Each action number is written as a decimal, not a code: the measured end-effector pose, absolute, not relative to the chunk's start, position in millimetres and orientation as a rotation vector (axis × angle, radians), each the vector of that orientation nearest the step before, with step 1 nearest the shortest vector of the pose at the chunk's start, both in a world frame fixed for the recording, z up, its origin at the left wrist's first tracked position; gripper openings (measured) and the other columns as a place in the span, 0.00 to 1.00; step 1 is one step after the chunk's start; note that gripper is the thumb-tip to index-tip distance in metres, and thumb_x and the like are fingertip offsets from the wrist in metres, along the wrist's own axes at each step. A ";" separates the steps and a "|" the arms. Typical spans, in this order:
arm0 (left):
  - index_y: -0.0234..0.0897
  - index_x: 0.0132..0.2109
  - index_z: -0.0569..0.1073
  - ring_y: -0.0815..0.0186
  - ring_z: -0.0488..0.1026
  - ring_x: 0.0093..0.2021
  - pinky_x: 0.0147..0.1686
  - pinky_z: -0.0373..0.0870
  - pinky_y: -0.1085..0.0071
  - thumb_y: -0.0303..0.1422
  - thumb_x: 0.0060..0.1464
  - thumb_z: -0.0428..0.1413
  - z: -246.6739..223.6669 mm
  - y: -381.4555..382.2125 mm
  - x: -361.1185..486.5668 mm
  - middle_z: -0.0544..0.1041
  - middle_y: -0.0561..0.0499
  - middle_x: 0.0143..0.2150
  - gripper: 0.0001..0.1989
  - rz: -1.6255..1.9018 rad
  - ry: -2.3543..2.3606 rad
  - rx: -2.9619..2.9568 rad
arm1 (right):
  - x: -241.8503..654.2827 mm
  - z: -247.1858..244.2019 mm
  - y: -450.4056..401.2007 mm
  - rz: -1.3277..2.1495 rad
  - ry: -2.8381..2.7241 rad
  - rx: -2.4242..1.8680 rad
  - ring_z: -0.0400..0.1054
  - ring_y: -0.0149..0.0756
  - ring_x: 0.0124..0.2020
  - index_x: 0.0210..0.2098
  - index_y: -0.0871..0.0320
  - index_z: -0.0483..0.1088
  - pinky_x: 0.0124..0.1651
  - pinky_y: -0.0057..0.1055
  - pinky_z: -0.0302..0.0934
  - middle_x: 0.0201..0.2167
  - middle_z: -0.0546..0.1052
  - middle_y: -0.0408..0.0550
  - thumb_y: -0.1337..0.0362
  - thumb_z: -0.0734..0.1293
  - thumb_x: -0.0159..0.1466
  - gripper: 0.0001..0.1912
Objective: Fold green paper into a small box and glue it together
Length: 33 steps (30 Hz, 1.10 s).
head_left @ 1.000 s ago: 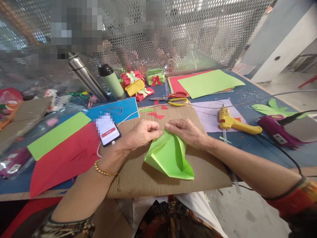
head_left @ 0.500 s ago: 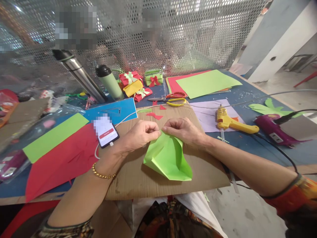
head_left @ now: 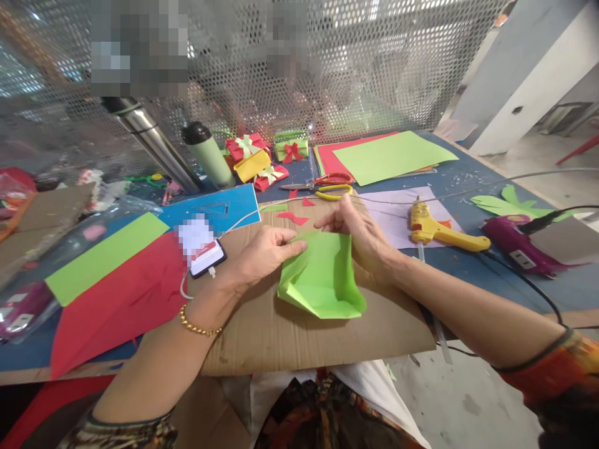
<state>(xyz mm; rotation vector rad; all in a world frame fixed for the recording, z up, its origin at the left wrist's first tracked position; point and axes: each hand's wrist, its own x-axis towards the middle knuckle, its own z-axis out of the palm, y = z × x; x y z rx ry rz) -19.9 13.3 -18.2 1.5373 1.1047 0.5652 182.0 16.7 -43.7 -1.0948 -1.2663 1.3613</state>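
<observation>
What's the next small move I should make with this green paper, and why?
I'd probably pinch the green paper's far right corner with your right hand. Your left hand already grips near the far left corner, while the right sits open by the right side, not pinching, and the creased sides stand up unevenly.

We see soft light on the bench (head_left: pixel 580 290) — weak shadows, bright glints through the mesh (head_left: pixel 365 75) — and pixelated patches above.

Yellow glue gun (head_left: pixel 423 226): is resting on the lilac sheet (head_left: pixel 388 221).
Phone (head_left: pixel 206 257): is glowing, a white cable (head_left: pixel 183 289) plugged in.
Steel flask (head_left: pixel 152 137): is standing beside the green bottle (head_left: pixel 209 159).
Metal mesh (head_left: pixel 365 68): is rising behind.
</observation>
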 end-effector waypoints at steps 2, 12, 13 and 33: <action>0.34 0.29 0.75 0.69 0.68 0.28 0.27 0.64 0.73 0.46 0.49 0.66 -19.0 14.7 -20.5 0.74 0.53 0.27 0.18 0.691 1.131 1.507 | 181.1 -41.5 19.2 1.464 -1.092 -1.053 0.70 0.38 0.28 0.34 0.56 0.74 0.31 0.35 0.65 0.28 0.76 0.51 0.25 0.55 0.61 0.41; 0.36 0.24 0.73 0.69 0.66 0.26 0.27 0.62 0.73 0.41 0.53 0.61 -9.6 13.9 -17.0 0.73 0.53 0.24 0.16 0.854 1.234 1.565 | 181.9 -39.8 17.1 1.502 -1.075 -0.993 0.65 0.28 0.23 0.31 0.57 0.71 0.26 0.28 0.59 0.25 0.74 0.40 0.46 0.82 0.44 0.27; 0.36 0.24 0.72 0.70 0.65 0.25 0.26 0.61 0.73 0.41 0.54 0.60 -10.1 13.1 -16.9 0.72 0.54 0.23 0.16 0.849 1.225 1.570 | 182.2 -42.3 18.2 1.473 -1.102 -1.004 0.65 0.29 0.24 0.31 0.57 0.70 0.27 0.29 0.60 0.25 0.74 0.41 0.47 0.81 0.45 0.26; 0.35 0.32 0.76 0.69 0.70 0.28 0.28 0.65 0.74 0.44 0.50 0.62 -11.7 4.5 -13.4 0.78 0.51 0.30 0.15 0.776 1.155 1.454 | 182.3 -54.6 24.2 0.914 -1.431 -1.122 0.62 0.30 0.27 0.31 0.55 0.66 0.30 0.30 0.58 0.27 0.71 0.40 0.51 0.73 0.56 0.17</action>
